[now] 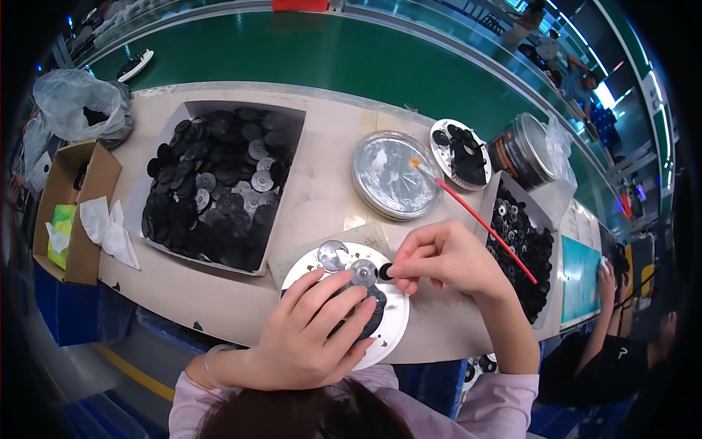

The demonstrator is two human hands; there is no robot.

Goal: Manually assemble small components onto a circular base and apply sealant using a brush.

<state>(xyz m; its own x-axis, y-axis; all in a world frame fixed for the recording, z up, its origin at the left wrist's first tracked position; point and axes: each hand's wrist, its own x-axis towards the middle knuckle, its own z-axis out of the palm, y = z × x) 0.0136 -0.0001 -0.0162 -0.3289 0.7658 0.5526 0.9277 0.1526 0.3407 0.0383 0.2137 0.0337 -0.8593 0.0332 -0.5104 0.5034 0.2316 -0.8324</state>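
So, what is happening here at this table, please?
A person sits at a pale worktable beside a green conveyor belt. The left hand presses a black disc part onto a white round plate. The right hand pinches a small black piece next to a silver hub on that part. A tray of black discs lies to the left; a red brush rests in a shallow tin.
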